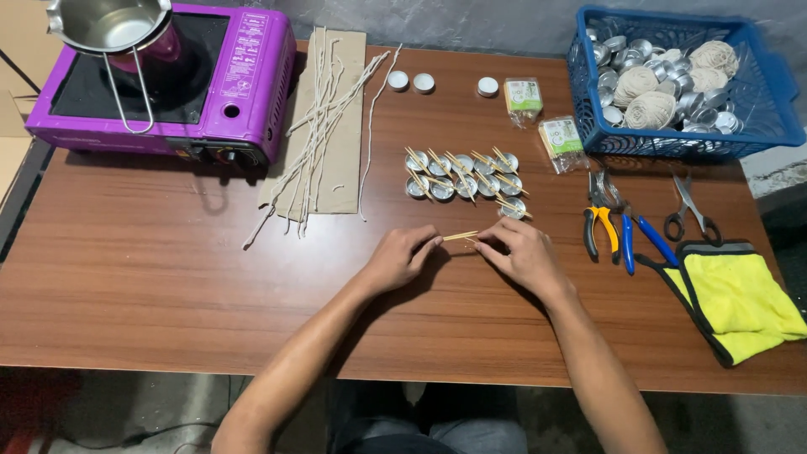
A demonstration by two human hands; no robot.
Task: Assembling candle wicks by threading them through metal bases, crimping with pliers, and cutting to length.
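Your left hand (402, 255) and right hand (517, 250) both pinch with closed fingertips the small wooden sticks (461, 236), low over the table (168, 277), just in front of the metal cups (465, 178). Two clear packets (542, 118) with green labels lie beside the blue basket (588, 101), which holds more cups and twine balls (651, 109). A steel pot (109, 23) stands on the purple stove (244, 92).
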